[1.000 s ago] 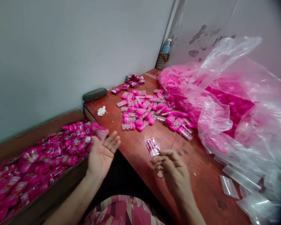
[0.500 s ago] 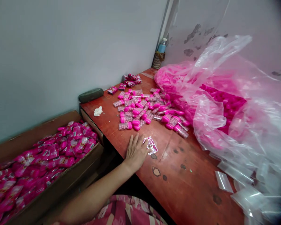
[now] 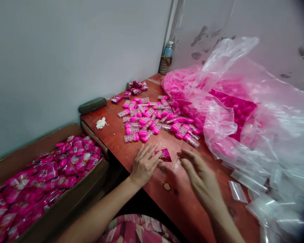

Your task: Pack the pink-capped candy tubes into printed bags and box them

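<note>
On the red tabletop (image 3: 121,148), my left hand (image 3: 145,165) rests near the front edge with its fingers extended. Its thumb and index fingertip hold the left end of a small flat printed pink label (image 3: 165,155). My right hand (image 3: 201,173), slightly blurred, hovers to the right of the label. Its thumb and fingers are bent and apart, with nothing visible between them. Just beyond both hands lies a heap of small clear bottles (image 3: 148,118) with pink caps and pale beads inside.
A carton (image 3: 91,172) of wrapped pink bottles stands at the left. Pink labels (image 3: 138,87), a dark case (image 3: 92,105) and crumpled white tissue (image 3: 101,123) lie further back. A large plastic bag (image 3: 218,111) of pink pieces fills the right, with clear film pieces (image 3: 237,191) in front.
My right hand has come into view from the lower right, close to the label. The label has tilted and now shows its pink print instead of glare. The view has shifted slightly.
</note>
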The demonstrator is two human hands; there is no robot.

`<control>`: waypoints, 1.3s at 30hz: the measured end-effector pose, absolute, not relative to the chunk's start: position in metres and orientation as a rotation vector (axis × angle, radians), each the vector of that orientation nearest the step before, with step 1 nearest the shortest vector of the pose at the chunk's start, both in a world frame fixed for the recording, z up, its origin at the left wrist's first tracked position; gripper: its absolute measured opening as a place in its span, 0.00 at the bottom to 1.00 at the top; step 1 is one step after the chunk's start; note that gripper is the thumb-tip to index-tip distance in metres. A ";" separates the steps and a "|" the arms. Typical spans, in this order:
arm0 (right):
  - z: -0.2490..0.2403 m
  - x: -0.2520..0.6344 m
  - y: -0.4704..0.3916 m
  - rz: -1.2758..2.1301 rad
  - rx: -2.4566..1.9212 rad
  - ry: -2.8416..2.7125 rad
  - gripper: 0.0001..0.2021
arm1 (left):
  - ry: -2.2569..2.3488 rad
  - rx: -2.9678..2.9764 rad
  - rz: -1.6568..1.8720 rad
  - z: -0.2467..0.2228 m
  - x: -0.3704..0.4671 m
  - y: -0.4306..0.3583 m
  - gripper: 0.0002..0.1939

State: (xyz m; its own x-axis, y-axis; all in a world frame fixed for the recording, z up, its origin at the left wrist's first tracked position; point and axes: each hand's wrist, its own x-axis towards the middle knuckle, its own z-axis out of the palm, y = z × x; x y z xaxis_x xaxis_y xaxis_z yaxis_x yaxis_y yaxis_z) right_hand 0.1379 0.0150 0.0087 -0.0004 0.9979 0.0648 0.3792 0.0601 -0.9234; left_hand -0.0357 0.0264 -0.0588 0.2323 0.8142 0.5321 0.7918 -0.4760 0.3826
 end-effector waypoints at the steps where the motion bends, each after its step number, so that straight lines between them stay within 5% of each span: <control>1: 0.003 0.132 0.019 1.060 -1.400 -1.446 0.15 | 1.544 2.447 1.117 -0.055 -0.036 0.026 0.16; 5: -0.019 0.110 0.036 1.507 -1.148 -1.084 0.19 | 1.446 2.145 1.207 -0.041 -0.034 0.021 0.19; 8: -0.025 0.097 0.042 1.526 -1.135 -0.969 0.19 | 1.422 1.514 1.252 -0.037 -0.034 0.018 0.24; 15: -0.038 0.080 0.042 1.514 -1.198 -1.014 0.21 | 1.107 0.594 1.221 -0.040 -0.043 0.016 0.14; 25: -0.049 0.107 0.049 0.554 -1.664 -1.877 0.17 | 1.151 0.376 1.243 -0.041 -0.064 0.019 0.12; 32: -0.029 0.077 0.050 1.478 -1.173 -1.317 0.17 | 1.091 0.331 1.192 -0.040 -0.054 0.014 0.12; 39: -0.032 0.062 0.041 1.657 -1.178 -1.207 0.14 | 1.075 0.437 1.151 -0.038 -0.070 -0.002 0.13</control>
